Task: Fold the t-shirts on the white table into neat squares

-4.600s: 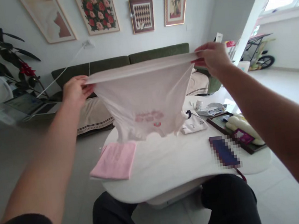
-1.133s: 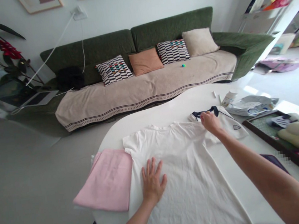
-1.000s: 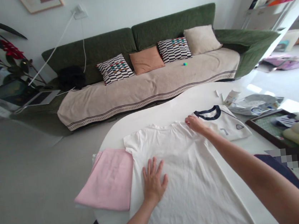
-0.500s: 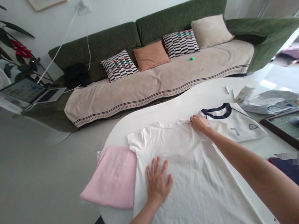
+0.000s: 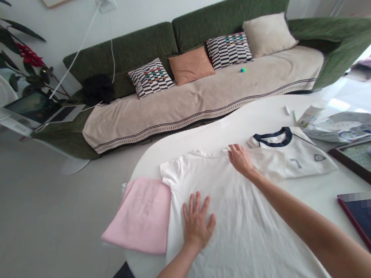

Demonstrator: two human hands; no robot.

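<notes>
The left hand (image 5: 198, 220) lies flat on the T-shirt (image 5: 247, 243) in the lower middle of the frame. Its fingers are spread and the palm is down; it holds nothing and only presses the cloth to the table (image 5: 218, 131). The right hand (image 5: 241, 161) is at the neck edge of the T-shirt, just above the centre, with its fingers bent down on the cloth. I cannot tell whether they pinch the edge or only rest on it.

The T-shirt is spread over the table, with the neck toward the sofa (image 5: 201, 97) and the hem toward the person. Its sleeve at the left of the frame touches the folded pink cloth (image 5: 140, 215). Its other shoulder lies partly over the folded jersey (image 5: 300, 159) at the right.

To smooth it well, I think the left palm should press firmly while the right hand strokes outward from the neck. Then the wrinkles go to the edges, and the pink cloth and the jersey are not dragged.
</notes>
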